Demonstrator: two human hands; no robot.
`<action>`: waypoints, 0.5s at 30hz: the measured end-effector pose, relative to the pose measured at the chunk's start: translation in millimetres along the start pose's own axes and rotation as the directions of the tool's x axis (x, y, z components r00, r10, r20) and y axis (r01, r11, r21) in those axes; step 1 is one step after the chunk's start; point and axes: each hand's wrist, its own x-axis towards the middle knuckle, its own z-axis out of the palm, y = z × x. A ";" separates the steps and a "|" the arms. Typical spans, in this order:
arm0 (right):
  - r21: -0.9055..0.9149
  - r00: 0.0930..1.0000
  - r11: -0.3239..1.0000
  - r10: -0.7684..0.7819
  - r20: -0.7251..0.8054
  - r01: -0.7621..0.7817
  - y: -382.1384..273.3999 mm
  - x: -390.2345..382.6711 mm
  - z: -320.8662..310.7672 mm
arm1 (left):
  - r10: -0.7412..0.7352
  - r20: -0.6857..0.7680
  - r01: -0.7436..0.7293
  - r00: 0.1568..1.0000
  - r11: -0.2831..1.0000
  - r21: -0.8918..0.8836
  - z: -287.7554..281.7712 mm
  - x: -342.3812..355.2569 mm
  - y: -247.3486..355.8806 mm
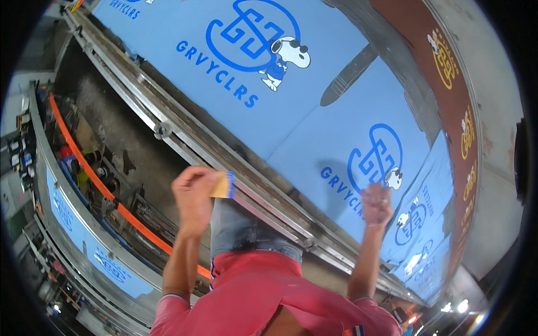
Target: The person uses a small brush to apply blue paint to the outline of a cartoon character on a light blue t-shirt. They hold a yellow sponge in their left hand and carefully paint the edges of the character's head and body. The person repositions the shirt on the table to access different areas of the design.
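My left hand (193,193) is raised at the near edge of the long printing table, its fingers closed on a small flat tan piece with a blue edge (224,185), which looks like a scraper card. My right hand (376,206) hovers or rests over the table's right part; its fingers are curled in, and whether anything is inside cannot be seen. Below and around it lie light blue fabric panels (291,120) printed with dark blue line emblems and a white cartoon dog. I cannot tell whether the right hand touches the cloth.
A metal rail (162,130) with round fittings runs along the table's near edge. Brown printed cloth (448,73) lies along the far right. Behind me are an orange bar (84,145), shelves with bottles, and another table bearing blue panels (106,263).
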 end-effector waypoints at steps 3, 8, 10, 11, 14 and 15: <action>0.127 0.988 0.980 0.150 0.024 -0.152 80.8 -5.4 76.4 | 0.084 -0.096 -0.081 0.992 0.996 0.031 -59.7 37.1 30.6; 0.228 0.943 0.915 0.323 0.085 -0.334 158.3 -7.8 166.1 | 0.087 -0.097 -0.089 0.992 0.996 -0.017 -90.1 79.0 75.3; 0.240 0.933 0.902 0.352 0.077 -0.360 172.7 -6.1 185.6 | 0.062 -0.050 -0.063 0.997 0.997 -0.034 -77.9 92.9 82.3; 0.249 0.933 0.900 0.349 0.082 -0.358 177.3 -4.3 192.3 | 0.049 -0.029 -0.050 0.998 0.998 -0.038 -71.4 97.6 86.3; 0.258 0.935 0.899 0.335 0.116 -0.354 186.3 11.5 203.0 | 0.003 0.041 -0.002 0.999 1.000 -0.015 -52.7 110.5 89.9; 0.251 0.935 0.902 0.326 0.141 -0.352 189.1 19.4 204.3 | 0.013 0.080 -0.018 0.997 0.997 0.069 -47.3 114.6 91.6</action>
